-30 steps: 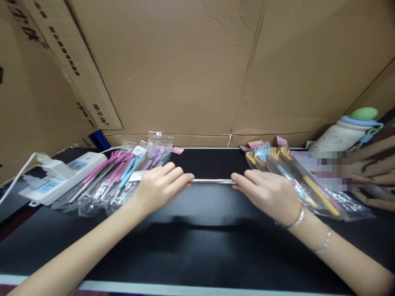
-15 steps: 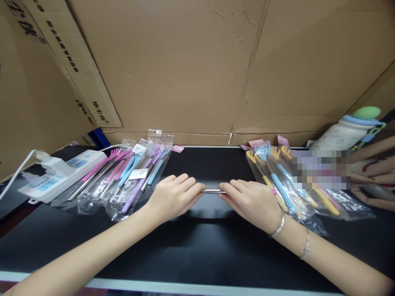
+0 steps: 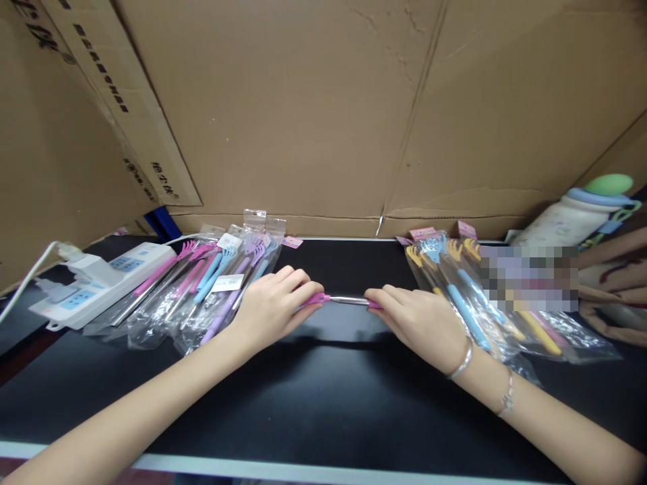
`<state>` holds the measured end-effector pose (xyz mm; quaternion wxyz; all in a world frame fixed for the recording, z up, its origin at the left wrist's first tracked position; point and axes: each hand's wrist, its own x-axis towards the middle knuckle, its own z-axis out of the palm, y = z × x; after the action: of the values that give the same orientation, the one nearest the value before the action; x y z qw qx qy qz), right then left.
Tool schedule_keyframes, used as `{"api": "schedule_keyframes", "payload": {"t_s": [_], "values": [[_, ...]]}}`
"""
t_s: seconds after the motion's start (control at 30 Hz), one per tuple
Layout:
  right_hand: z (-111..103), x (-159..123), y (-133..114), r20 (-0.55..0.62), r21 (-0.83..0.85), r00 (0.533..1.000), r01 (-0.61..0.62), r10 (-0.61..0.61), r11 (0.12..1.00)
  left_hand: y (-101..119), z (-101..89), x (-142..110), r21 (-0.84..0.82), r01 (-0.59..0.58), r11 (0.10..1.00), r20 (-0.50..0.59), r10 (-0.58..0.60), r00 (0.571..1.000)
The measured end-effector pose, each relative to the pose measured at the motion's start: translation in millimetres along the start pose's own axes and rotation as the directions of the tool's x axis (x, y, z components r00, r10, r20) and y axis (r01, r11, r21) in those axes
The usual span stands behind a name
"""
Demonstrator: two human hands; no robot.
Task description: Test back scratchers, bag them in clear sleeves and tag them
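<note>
A telescopic back scratcher (image 3: 344, 300) with a pink handle and a silver metal rod lies level just above the black table (image 3: 323, 397). My left hand (image 3: 270, 306) is closed round its pink handle end. My right hand (image 3: 419, 320) is closed round the other end, where a bit of pink shows. Only a short piece of rod is visible between the two hands.
A pile of bagged pink, blue and purple scratchers (image 3: 202, 286) lies at the left, beside a white power strip (image 3: 96, 283). Bagged yellow and blue scratchers (image 3: 470, 296) lie at the right. Cardboard walls (image 3: 323, 114) stand behind. A bottle (image 3: 576, 215) rests at far right.
My hands came closer together over the second, and the metal rod between them got much shorter. The pink handle end now shows at my left hand.
</note>
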<state>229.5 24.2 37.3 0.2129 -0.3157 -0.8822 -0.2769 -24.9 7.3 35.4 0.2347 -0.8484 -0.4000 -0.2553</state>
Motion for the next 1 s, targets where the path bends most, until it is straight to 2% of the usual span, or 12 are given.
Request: {"api": "schedule_keyframes", "payload": {"t_s": [0.1, 0.3, 0.5, 0.63, 0.73, 0.83, 1.0], "values": [[4.8, -2.7, -1.0, 0.035, -0.009, 0.999, 0.004, -0.004, 1.0, 1.7, 2.4, -1.2, -0.066, 0.03, 0.997, 0.013, -0.029, 0.999], [12.3, -7.1, -4.7, 0.162, 0.16, 0.985, -0.079, 0.052, 0.984, 1.2, 2.3, -2.1, -0.082, 0.01, 0.997, -0.008, -0.011, 1.0], [6.6, -5.0, -7.0, 0.231, 0.231, 0.968, -0.154, 0.099, 0.961, 4.9, 0.6, 0.0, 0.045, -0.036, 0.998, -0.006, 0.037, 0.999], [2.0, -4.3, -11.1, 0.257, 0.244, 0.965, -0.12, 0.055, 0.962, 14.5, 0.9, -0.2, 0.127, -0.139, 0.982, 0.004, 0.14, 0.99], [-1.1, -1.7, -12.3, 0.23, 0.199, 0.973, -0.055, 0.008, 0.978, 19.1, 1.5, 0.9, 0.151, -0.175, 0.973, 0.017, 0.174, 0.985], [-4.1, 2.5, -4.1, 0.163, 0.114, 0.986, 0.007, -0.026, 0.993, 11.4, 1.6, 3.7, 0.171, -0.158, 0.972, 0.019, 0.157, 0.987], [-8.9, 1.2, 43.0, 0.002, -0.089, 1.0, 0.023, -0.023, 0.996, -34.3, -5.0, 5.5, 0.335, -0.116, 0.935, -0.021, 0.131, 0.991]]}}
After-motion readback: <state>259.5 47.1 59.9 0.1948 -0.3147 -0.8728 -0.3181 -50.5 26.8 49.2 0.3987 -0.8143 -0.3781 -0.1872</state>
